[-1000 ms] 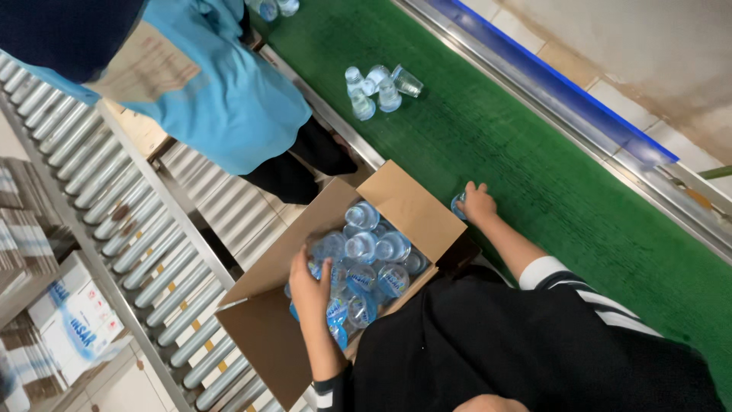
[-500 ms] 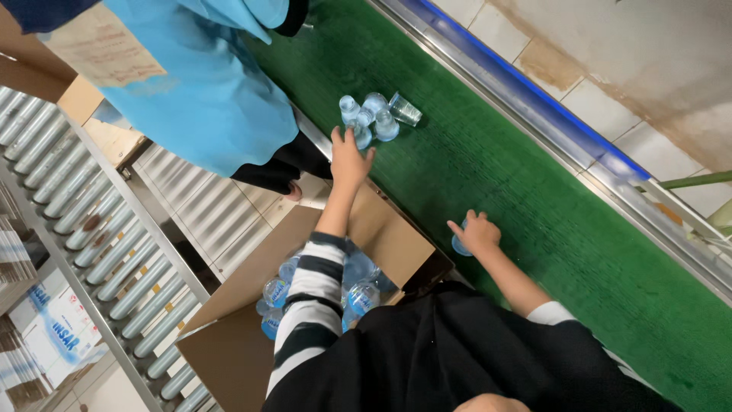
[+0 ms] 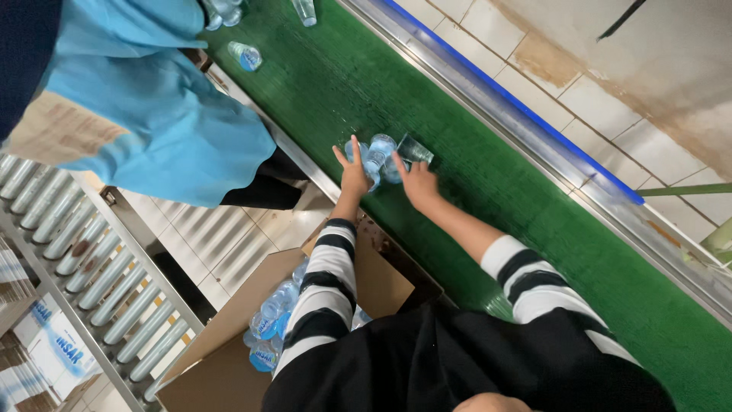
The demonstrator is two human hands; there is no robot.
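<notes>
Both my arms in black-and-white striped sleeves reach onto a green conveyor belt (image 3: 534,198). My left hand (image 3: 353,173) and my right hand (image 3: 415,183) close in from either side on a small cluster of clear water bottles (image 3: 379,156) lying on the belt. Fingers touch the bottles; I cannot tell whether any is gripped. Below my arms stands an open cardboard box (image 3: 229,358) holding several bottles with blue labels (image 3: 271,324).
A person in a light blue garment (image 3: 145,107) stands at the upper left beside the belt. More bottles (image 3: 245,55) lie farther up the belt. A roller conveyor (image 3: 91,267) runs along the left, with printed cartons (image 3: 46,355) beside it. A blue-edged rail (image 3: 534,114) borders the belt's far side.
My left hand left the box and reached up to the bottle cluster on the belt. My right hand moved up the belt to the same cluster.
</notes>
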